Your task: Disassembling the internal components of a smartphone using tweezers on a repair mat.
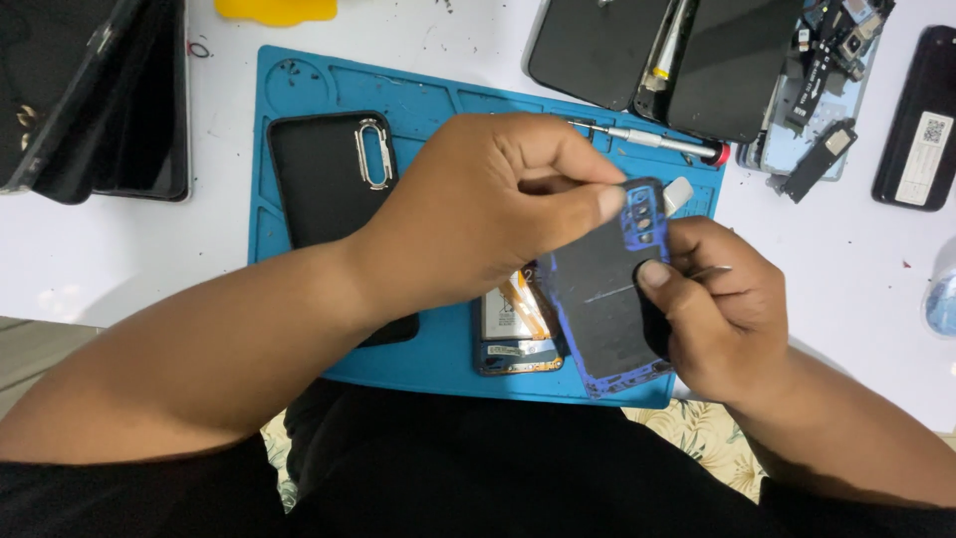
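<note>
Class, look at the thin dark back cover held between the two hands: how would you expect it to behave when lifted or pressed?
The back cover looks thin and sheet-like, so it is probably light and may flex. The right hand pinches one edge while the left hand holds the top, suggesting it needs support. Its glossy face could be slippery.

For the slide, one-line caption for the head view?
Both hands, left hand and right hand, hold a blue-edged dark phone back panel above a blue silicone repair mat.

back cover: dull dark plastic (blue edges) | mat: matt blue rubber | screwdriver: shiny metal
</note>
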